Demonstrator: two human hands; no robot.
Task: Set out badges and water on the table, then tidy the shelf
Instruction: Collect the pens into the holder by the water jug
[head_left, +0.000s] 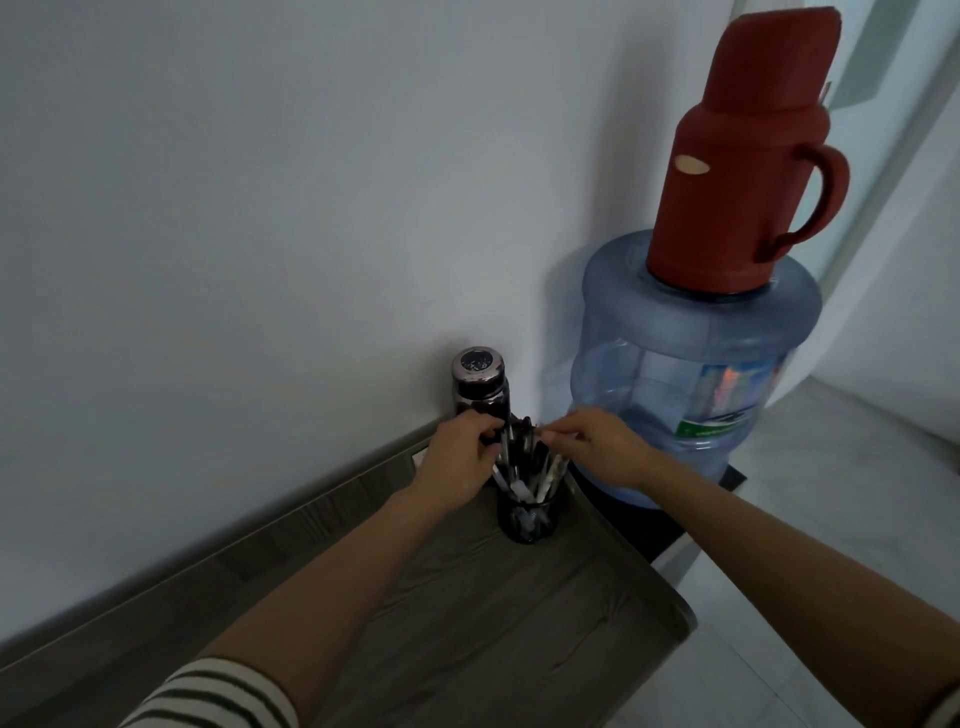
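Head view: left hand (460, 457) and right hand (608, 449) grip pens (524, 462) in cup (527, 519) at shelf (467, 623) edge.

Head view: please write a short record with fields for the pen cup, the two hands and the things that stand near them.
surface: grey wood-grain shelf top, against a white wall
pen cup: black mesh, upright, near the shelf's far end
contents: pens, standing bunched
left hand: grips the pens from the left
right hand: pinches pen tops from the right
behind cup: dark bottle with a metal cap, upright by the wall
right of shelf: blue water jug, with a red thermos standing on it
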